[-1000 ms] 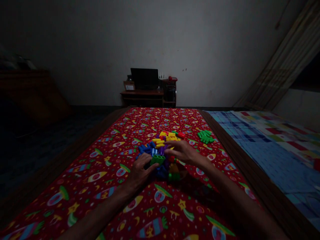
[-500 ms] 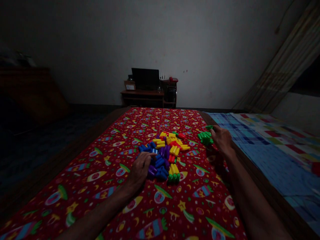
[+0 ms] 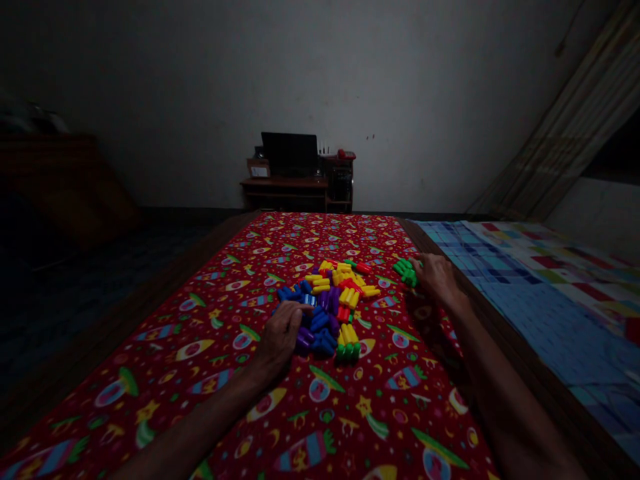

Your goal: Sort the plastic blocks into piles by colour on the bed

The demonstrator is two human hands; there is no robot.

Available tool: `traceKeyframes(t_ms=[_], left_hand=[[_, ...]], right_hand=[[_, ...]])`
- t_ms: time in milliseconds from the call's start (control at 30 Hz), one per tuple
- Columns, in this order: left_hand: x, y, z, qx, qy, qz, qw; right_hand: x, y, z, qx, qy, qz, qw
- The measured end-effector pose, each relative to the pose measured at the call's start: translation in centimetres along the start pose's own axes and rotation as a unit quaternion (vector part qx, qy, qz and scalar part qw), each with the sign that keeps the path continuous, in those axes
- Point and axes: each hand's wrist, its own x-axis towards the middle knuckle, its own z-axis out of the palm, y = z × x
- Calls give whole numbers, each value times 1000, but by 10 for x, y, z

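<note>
A mixed heap of plastic toy building blocks, with rounded tube-like shapes, lies on a red patterned cloth [image 3: 225,373]. Blue blocks [image 3: 320,320] and purple blocks [image 3: 327,300] fill its left and middle. Yellow blocks [image 3: 350,297] lie on its right, among some red ones. My left hand [image 3: 281,333] rests at the heap's left edge, index finger stretched over the blue blocks, gripping none. Off to the right, my right hand [image 3: 437,277] reaches to a separate small pile of green blocks [image 3: 406,271]. Its fingertips are at the pile's right side, partly hidden, with no block visible between them.
A yellow-and-green block group [image 3: 349,343] sits at the heap's near end. Beyond the bed-like surface stands a desk [image 3: 285,183] with a dark monitor [image 3: 290,153]. Blue checked bedding [image 3: 495,287] lies to the right. The room is dim.
My right hand has lowered onto the green pile, and the green block that was raised at its fingertips no longer shows there. My left hand has barely moved.
</note>
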Motion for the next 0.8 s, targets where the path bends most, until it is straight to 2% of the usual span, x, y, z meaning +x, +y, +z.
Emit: traceKeyframes(t_ms=[67,167,200,267,333,400,567,700,800], left_hand=[[0,0,0,1,1,3,1000],[-1,0,0,4,6,13,1000],[-1,0,1,6,7,15,1000],[-2,0,1,11,11,18,1000],[-1,0,2,13,11,26,1000],[-1,-1,2,12,10,37,999],[-1,-1,2,10,12,55,998],[-2,-1,2,9,11,52,999],[-2,0,2,4,8,53,999]], right_hand=[[-10,-31,-9,47,-59,-97,992],[-31,-74,-6,80,-229,-239,940],[-38,-84,-1,72,-254,-264,928],[-49,-96,11,51,-249,-289,923],[-55,-98,21,37,-217,-297,929],[-59,-96,28,30,-214,-308,927],[-61,-98,27,47,-222,-323,919],[-45,-92,15,97,-217,-264,935],[-21,-68,4,115,-173,-208,956]])
